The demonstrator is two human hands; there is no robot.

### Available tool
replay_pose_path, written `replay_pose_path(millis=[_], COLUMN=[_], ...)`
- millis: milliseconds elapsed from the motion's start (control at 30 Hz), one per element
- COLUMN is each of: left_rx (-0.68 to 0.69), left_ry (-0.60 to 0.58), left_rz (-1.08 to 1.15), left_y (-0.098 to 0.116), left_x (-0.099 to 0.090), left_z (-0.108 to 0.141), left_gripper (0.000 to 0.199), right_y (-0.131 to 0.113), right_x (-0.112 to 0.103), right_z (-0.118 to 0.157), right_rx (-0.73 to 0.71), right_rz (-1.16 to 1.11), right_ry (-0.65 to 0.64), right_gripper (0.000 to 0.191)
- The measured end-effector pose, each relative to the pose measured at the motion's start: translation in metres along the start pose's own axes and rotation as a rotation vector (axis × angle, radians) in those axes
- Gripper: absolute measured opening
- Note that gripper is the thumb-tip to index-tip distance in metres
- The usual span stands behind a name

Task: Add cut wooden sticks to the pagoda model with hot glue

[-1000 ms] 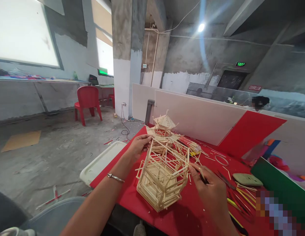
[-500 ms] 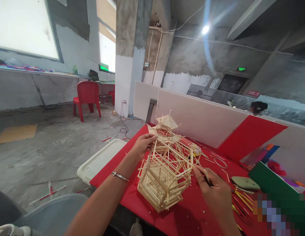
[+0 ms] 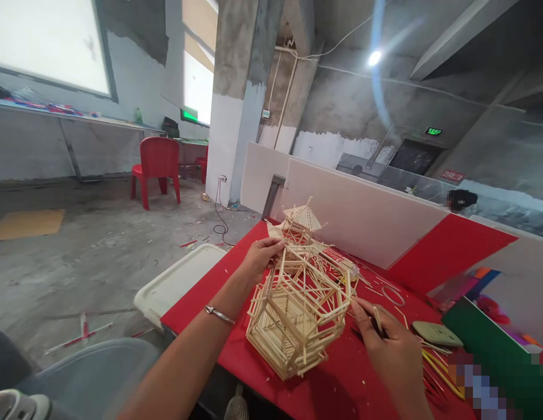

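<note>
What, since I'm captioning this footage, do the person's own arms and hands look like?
The left hand and right hand are both bare, without gloves. The left forearm shows no sleeve, and its wrist carries a thin, silver-coloured bracelet. No bracelet or sleeve shows at the right wrist. Finer details are too small to tell.

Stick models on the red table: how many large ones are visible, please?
2: the nearer model is between the left hand and right hand; the pointed-roof model stands behind it, partly covered. Others may be hidden.
</note>
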State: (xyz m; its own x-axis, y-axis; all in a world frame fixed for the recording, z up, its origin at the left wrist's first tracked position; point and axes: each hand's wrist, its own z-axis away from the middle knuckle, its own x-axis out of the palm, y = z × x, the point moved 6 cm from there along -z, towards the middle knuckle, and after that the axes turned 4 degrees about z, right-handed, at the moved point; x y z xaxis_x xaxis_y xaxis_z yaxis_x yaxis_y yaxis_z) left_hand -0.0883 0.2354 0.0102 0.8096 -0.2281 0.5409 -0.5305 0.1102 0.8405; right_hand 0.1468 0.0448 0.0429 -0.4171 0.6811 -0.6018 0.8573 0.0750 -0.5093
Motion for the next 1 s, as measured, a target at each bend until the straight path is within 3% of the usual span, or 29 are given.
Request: replay_pose_path(millis=[333,1000], left_rx=[0.015,-0.003], left_ry=[-0.023,0.016], left_rz=[-0.001,-0.075], left_y=[0.004,0.006], left_x=[0.004,0.002], left_z=[0.004,0.005], left_gripper=[0.049,0.042], right_y=[0.0,-0.013], right_x=[0.001,-0.002], right_z=[0.001,0.0], right_rx=[0.028,-0.087], right_rz=[0.026,-0.039], right_ry=[0.012,0.052], right_gripper=[0.042,0.033])
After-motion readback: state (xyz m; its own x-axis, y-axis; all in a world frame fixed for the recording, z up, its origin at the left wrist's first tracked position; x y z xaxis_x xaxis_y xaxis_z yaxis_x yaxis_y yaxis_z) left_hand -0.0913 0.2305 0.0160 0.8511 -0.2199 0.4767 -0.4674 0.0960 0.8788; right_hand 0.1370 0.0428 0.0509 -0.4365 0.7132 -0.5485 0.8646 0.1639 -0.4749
